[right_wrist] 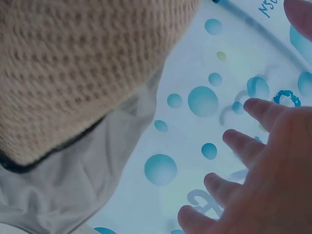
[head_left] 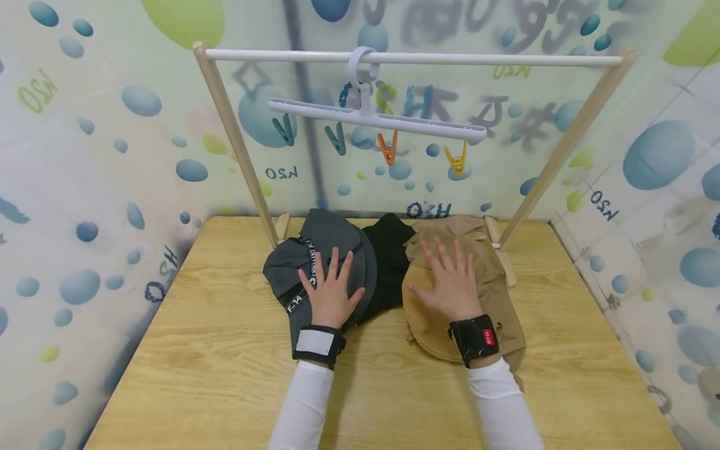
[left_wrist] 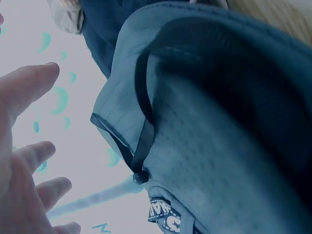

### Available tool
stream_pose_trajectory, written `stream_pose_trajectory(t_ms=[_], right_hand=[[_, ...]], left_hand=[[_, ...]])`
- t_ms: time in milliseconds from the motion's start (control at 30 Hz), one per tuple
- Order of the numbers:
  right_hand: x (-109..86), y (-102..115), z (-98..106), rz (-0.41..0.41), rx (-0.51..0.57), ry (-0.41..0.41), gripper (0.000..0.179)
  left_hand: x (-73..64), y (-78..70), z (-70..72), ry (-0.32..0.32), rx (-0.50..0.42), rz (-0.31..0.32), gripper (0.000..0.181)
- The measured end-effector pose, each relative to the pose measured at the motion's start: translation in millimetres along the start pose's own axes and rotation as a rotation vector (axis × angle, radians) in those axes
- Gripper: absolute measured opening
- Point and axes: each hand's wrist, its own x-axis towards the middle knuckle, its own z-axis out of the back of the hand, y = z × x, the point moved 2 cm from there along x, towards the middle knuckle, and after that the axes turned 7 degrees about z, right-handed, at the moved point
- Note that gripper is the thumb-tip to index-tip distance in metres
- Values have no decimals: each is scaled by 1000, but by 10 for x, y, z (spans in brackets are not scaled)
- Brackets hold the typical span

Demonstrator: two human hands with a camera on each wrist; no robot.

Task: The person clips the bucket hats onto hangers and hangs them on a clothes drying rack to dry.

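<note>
My left hand [head_left: 332, 294], fingers spread and straight, is over a dark grey sun hat [head_left: 337, 228] with a lettered band. In the left wrist view the hat's inside, a dark strap [left_wrist: 144, 92] and a cord bead [left_wrist: 141, 177] show, with the hand apart from it. Spread the same way, my right hand [head_left: 452, 290] is above a tan hat [head_left: 495, 275] that has a woven yellowish part [head_left: 422, 312]. That weave [right_wrist: 92, 58] and smooth beige cloth [right_wrist: 92, 165] appear beside the fingers in the right wrist view. Between both hats lies a piece of black fabric [head_left: 389, 250]. Neither hand holds anything.
Behind the hats stands a wooden rack [head_left: 236, 137] with a white bar [head_left: 495, 60]. A white hanger [head_left: 382, 120] hangs from it, carrying several coloured clips, including an orange clip [head_left: 388, 150] and a yellow clip [head_left: 457, 161]. Patterned walls enclose the wooden table [head_left: 214, 362].
</note>
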Motion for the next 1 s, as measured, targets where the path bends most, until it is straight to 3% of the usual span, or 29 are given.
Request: stream_pose_trajectory(t_ms=[300, 633, 800, 1000], right_hand=[[115, -20, 63, -12, 34, 25, 84], [280, 134, -11, 73, 119, 19, 68], [357, 139, 8, 73, 151, 46, 66], [427, 136, -4, 84, 193, 119, 69]], left_hand=[[100, 65, 32, 40, -10, 26, 79], [226, 300, 75, 147, -184, 156, 59], [290, 484, 105, 92, -211, 222, 48], [337, 821, 152, 31, -197, 271, 41]])
